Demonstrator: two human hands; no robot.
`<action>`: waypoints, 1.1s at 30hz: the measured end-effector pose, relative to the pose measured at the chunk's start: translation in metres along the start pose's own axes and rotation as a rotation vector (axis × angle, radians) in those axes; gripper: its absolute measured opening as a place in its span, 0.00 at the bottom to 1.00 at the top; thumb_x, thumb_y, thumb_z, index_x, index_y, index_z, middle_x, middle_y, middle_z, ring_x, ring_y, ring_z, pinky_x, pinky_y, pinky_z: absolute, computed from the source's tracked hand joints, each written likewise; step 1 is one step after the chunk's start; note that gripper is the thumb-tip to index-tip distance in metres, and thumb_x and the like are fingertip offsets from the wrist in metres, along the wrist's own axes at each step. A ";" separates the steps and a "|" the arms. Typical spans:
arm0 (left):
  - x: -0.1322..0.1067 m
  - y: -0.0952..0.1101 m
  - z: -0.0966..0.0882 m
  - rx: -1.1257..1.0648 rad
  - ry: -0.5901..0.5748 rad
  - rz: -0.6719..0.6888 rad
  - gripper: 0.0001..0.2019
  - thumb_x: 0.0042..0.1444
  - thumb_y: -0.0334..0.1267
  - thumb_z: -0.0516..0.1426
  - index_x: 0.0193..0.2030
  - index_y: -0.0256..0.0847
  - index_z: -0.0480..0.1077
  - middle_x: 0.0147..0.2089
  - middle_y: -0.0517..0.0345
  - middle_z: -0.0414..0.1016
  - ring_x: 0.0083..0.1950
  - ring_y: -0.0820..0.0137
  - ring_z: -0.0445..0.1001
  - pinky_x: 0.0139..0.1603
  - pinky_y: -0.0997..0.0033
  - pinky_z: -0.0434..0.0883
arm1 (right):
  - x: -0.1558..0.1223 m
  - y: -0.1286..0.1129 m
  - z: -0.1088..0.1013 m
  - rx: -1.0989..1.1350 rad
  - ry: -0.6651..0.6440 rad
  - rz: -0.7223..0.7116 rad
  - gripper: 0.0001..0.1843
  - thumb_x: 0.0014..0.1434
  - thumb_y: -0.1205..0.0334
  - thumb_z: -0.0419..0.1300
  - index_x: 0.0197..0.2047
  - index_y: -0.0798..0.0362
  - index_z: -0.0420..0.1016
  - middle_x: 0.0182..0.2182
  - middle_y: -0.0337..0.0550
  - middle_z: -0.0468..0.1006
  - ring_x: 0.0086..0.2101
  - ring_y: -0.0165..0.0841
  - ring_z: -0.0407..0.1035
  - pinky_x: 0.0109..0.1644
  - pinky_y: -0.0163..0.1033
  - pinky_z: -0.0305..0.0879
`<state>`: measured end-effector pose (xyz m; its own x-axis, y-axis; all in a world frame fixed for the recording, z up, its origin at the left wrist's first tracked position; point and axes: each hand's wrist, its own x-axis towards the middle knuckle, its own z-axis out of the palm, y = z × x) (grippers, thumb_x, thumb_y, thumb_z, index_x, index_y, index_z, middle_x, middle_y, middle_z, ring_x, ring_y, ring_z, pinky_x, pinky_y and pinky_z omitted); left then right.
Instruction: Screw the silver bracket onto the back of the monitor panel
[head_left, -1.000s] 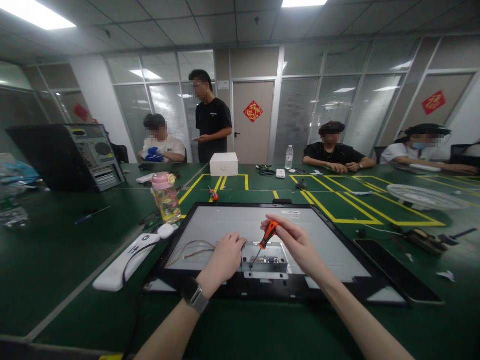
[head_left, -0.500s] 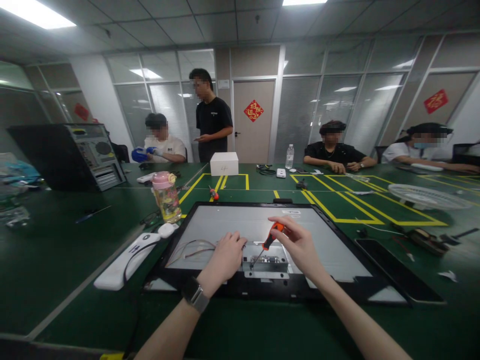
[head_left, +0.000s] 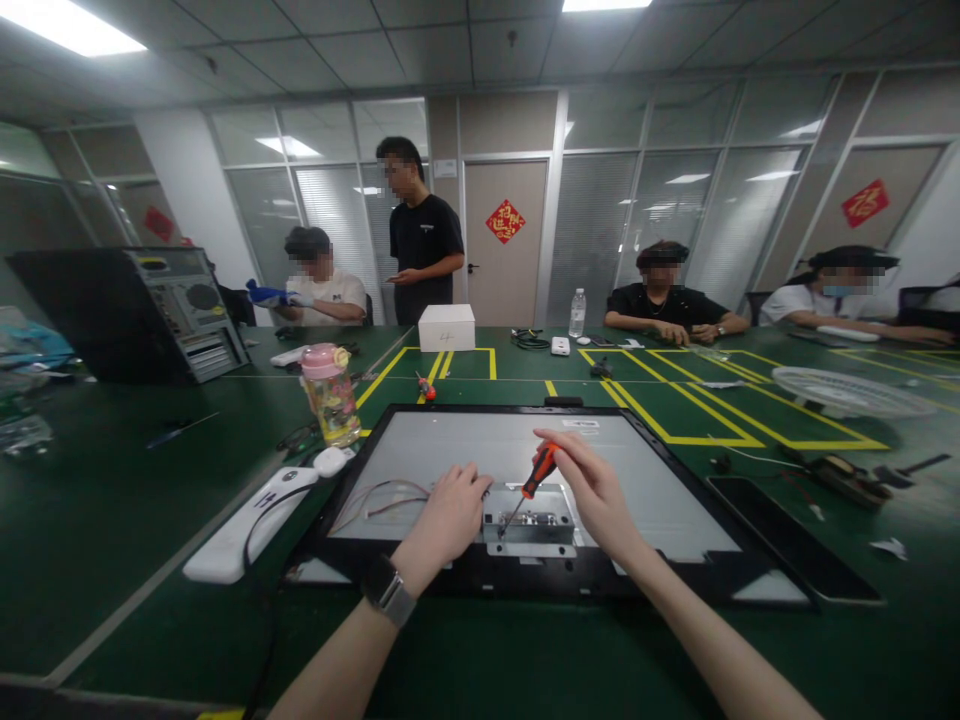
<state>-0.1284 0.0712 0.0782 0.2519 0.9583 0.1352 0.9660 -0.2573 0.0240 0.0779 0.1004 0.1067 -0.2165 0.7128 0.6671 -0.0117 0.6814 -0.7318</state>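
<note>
A flat display panel (head_left: 652, 470) with a black frame and grey back lies on the green table before me. Near its front edge sits a metal bracket (head_left: 551, 522). My right hand (head_left: 592, 485) is closed on the orange and black handle of a screwdriver (head_left: 538, 470), which slants down to the left. Its tip meets the left part of the bracket. My left hand (head_left: 451, 505) rests on the panel at the bracket's left side, fingers bent against its edge; whether it pinches any part is hidden. Thin wires (head_left: 382, 500) lie left of that hand.
At left are a white power bank-like device (head_left: 247, 525) with a black cable, a pink-lidded bottle (head_left: 330, 395) and a computer case (head_left: 172, 310). A black phone-like slab (head_left: 791, 540) lies right of the panel. Behind stand a white box (head_left: 447, 328) and a water bottle (head_left: 577, 313). Several people are across the table.
The fingers of my right hand have shifted slightly around the screwdriver handle, while its tip stays at the bracket. My left hand keeps its place. A person across at left has raised blue-gloved hands.
</note>
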 end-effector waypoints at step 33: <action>0.001 -0.001 0.002 0.001 -0.008 -0.003 0.19 0.63 0.27 0.47 0.58 0.41 0.67 0.53 0.48 0.69 0.53 0.58 0.67 0.56 0.58 0.67 | 0.004 0.001 -0.004 0.265 -0.069 0.206 0.15 0.59 0.47 0.65 0.44 0.46 0.83 0.39 0.44 0.82 0.40 0.39 0.76 0.49 0.46 0.72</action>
<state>-0.1289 0.0729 0.0763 0.2494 0.9600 0.1272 0.9668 -0.2543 0.0237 0.0806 0.1044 0.1090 -0.3059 0.8119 0.4972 -0.2123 0.4509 -0.8669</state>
